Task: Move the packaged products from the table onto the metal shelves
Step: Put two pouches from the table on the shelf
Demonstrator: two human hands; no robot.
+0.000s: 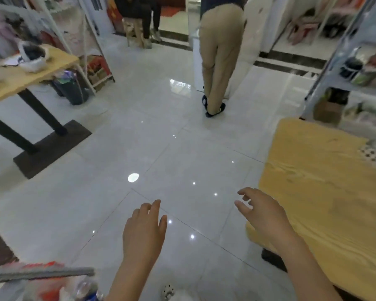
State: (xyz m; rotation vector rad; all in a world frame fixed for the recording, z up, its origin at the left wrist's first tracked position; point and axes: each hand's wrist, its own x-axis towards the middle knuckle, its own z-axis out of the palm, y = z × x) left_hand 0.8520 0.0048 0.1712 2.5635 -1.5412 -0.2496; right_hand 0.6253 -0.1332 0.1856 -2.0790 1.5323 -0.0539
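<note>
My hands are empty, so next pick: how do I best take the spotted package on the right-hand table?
Take the spotted package probably by its near corner, the only part in view, reaching the right hand across the tabletop from the aisle side. It seems to lie flat, so pinch that corner, thumb on top; the frame cuts off the rest.

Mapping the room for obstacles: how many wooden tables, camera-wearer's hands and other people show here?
Wooden tables: 2 (left table, right table)
Hands: 2 (left hand, right hand)
Other people: 2 (standing person, seated person)
Total: 6
</note>
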